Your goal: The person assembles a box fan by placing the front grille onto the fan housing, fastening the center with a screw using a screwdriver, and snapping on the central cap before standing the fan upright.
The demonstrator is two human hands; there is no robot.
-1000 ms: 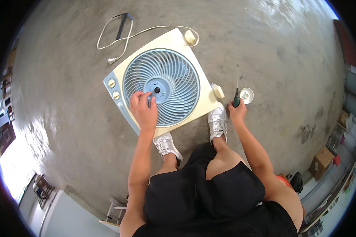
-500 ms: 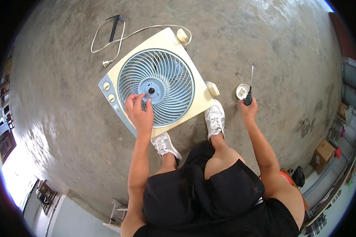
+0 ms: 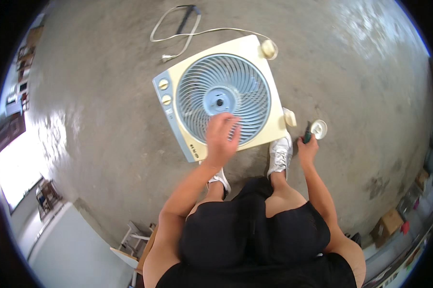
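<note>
A square cream box fan (image 3: 255, 53) with a blue-grey round grille lies face up on the floor before me. Its hub (image 3: 220, 91) has a dark centre. Over the grille's near part, just below the hub, my left hand (image 3: 222, 139) hovers, slightly blurred; thumb and forefinger look apart, and I make out nothing between them. At the right, my right hand (image 3: 308, 146) is closed round a screwdriver (image 3: 308, 133) with a dark green handle; its shaft hardly shows. Right beside that hand lies a small round white cap (image 3: 319, 129).
A pale power cord (image 3: 216, 30) loops beyond the fan, with a plug and a black strip (image 3: 184, 20). Two cream feet, one of them at the fan's right side (image 3: 289, 117), stick out. My white shoes (image 3: 280, 156) stand at its near edge. A cardboard box (image 3: 388, 225) sits far right.
My left hand has drawn back from the hub toward me. The screwdriver in my right hand, earlier upright with its shaft showing, has turned. The whole view has shifted.
</note>
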